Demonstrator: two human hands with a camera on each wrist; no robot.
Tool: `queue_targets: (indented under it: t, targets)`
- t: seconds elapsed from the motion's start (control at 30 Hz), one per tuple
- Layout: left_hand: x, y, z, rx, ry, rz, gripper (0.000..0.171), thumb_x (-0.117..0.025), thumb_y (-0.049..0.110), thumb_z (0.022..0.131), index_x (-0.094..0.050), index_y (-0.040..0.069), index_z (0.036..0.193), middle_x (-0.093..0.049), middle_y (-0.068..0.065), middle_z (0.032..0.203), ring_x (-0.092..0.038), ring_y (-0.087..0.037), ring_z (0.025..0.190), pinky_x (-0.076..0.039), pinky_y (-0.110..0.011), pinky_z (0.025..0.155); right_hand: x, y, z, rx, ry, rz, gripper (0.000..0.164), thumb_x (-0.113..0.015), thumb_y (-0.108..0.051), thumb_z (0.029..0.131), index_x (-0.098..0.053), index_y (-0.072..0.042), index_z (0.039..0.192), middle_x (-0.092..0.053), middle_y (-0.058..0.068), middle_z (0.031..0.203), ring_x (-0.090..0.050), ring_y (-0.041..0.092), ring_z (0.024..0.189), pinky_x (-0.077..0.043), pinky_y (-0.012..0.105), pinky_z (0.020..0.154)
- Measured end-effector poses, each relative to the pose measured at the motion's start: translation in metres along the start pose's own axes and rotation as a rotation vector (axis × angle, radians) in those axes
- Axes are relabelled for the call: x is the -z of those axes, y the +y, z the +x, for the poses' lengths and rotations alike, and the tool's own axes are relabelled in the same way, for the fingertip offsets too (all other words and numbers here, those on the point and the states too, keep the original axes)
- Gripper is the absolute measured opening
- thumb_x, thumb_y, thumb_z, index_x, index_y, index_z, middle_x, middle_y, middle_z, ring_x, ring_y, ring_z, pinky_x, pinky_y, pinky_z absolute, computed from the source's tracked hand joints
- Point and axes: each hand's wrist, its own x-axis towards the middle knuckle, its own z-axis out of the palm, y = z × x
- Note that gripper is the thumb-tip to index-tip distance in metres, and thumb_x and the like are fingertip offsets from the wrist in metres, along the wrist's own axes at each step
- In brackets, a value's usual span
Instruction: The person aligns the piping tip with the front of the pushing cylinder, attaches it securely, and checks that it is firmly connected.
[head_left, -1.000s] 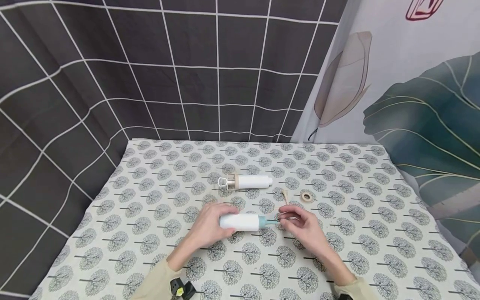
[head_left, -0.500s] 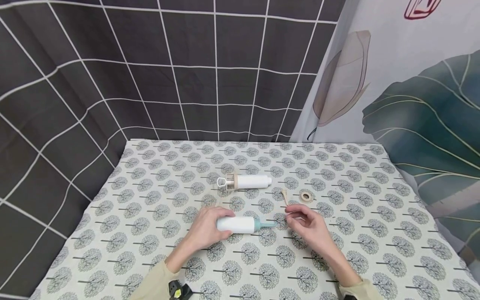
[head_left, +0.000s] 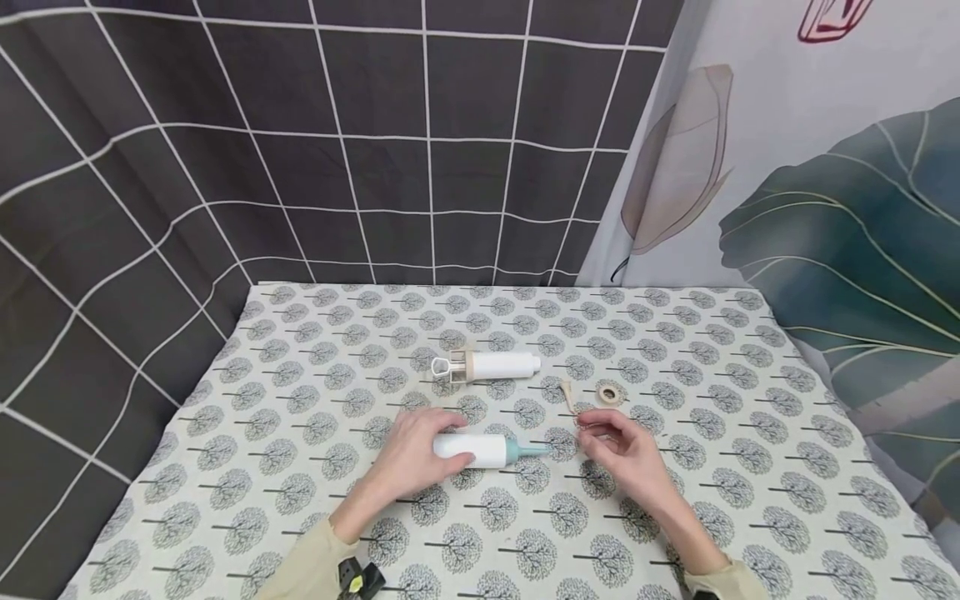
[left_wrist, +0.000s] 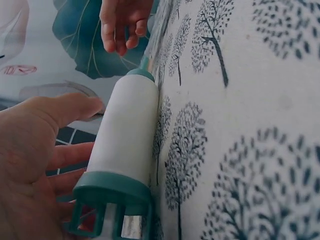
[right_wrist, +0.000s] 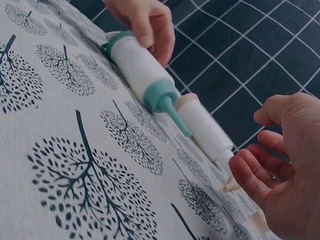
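Observation:
My left hand (head_left: 411, 450) holds a white piping syringe (head_left: 480, 451) lying sideways on the cloth, thumb on the near side and fingers reaching over to the far side. Its slim teal nozzle (right_wrist: 176, 117) points right, and a teal slotted end (left_wrist: 112, 187) shows at the back. To the right of that nozzle's tip, my right hand (head_left: 626, 450) hovers with fingers loosely bent and nothing between them. Just past its fingertips lies a small beige cone-shaped nozzle (head_left: 567, 395). A beige ring (head_left: 609, 394) lies a little farther right.
Farther back on the tree-print tablecloth (head_left: 337, 500) lies a second white syringe (head_left: 502, 365) with a beige collar and a white loop handle (head_left: 441, 367). A dark grid curtain (head_left: 390, 175) hangs behind the table, and a leaf-print curtain (head_left: 840, 217) at the right.
My right hand has come away from the teal nozzle's tip, to the right. My left hand and the syringe have shifted slightly left.

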Motion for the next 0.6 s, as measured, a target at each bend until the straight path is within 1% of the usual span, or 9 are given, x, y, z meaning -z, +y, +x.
queue_targets:
  t: [0.07,0.13,0.23,0.27,0.37,0.47,0.6]
  targets:
    - [0.000,0.003,0.004,-0.002,0.045,-0.014,0.039,-0.084,0.023,0.077,-0.072,0.006,0.111,-0.072,-0.006,0.109,-0.064,-0.023,0.094,-0.044,-0.049,0.090,0.001,0.000,0.000,0.004,0.007,0.008,0.033,-0.068,0.006,0.088,-0.059,0.009,0.120,-0.062,0.030,0.110,-0.066,0.024,0.093,-0.054,0.024,0.083]
    - [0.000,0.007,0.011,-0.011,0.096,-0.045,0.035,-0.082,0.019,0.080,-0.072,0.006,0.110,-0.072,-0.006,0.108,-0.065,-0.023,0.093,-0.046,-0.048,0.089,0.003,0.000,0.000,0.003,0.008,0.008,0.033,-0.067,0.007,0.089,-0.058,0.010,0.120,-0.061,0.031,0.110,-0.066,0.024,0.092,-0.054,0.024,0.083]
    - [-0.001,0.012,0.023,-0.037,0.155,-0.123,0.030,-0.081,0.013,0.081,-0.072,0.005,0.109,-0.073,-0.006,0.105,-0.067,-0.022,0.088,-0.049,-0.044,0.086,0.006,0.000,0.001,0.000,0.010,0.005,0.033,-0.066,0.008,0.089,-0.058,0.011,0.120,-0.061,0.032,0.110,-0.066,0.024,0.092,-0.053,0.023,0.083]
    - [-0.002,0.014,0.028,-0.040,0.164,-0.160,0.029,-0.080,0.010,0.081,-0.072,0.004,0.108,-0.073,-0.007,0.104,-0.068,-0.021,0.087,-0.051,-0.041,0.084,0.007,0.000,0.001,0.002,0.012,0.000,0.033,-0.066,0.008,0.088,-0.057,0.012,0.120,-0.060,0.032,0.109,-0.066,0.023,0.092,-0.053,0.022,0.084]
    - [-0.005,0.020,0.043,-0.030,0.154,-0.264,0.027,-0.078,0.005,0.082,-0.072,0.002,0.108,-0.073,-0.009,0.103,-0.068,-0.019,0.083,-0.055,-0.034,0.078,0.012,-0.001,0.003,0.021,0.031,-0.011,0.032,-0.065,0.011,0.087,-0.058,0.012,0.118,-0.060,0.033,0.109,-0.065,0.020,0.092,-0.053,0.021,0.083]
    - [-0.012,0.025,0.059,0.019,0.117,-0.338,0.024,-0.076,0.004,0.084,-0.072,0.002,0.107,-0.073,-0.010,0.103,-0.068,-0.016,0.080,-0.055,-0.027,0.070,0.017,-0.001,0.006,0.056,0.050,-0.025,0.032,-0.065,0.014,0.086,-0.058,0.013,0.117,-0.059,0.033,0.109,-0.064,0.016,0.093,-0.054,0.022,0.082]
    - [-0.025,0.030,0.072,0.078,0.087,-0.357,0.024,-0.076,0.005,0.084,-0.072,0.002,0.107,-0.073,-0.010,0.103,-0.068,-0.014,0.079,-0.054,-0.024,0.069,0.022,0.000,0.009,0.071,0.056,-0.045,0.033,-0.067,0.012,0.087,-0.058,0.012,0.118,-0.060,0.033,0.110,-0.065,0.013,0.092,-0.055,0.023,0.080]
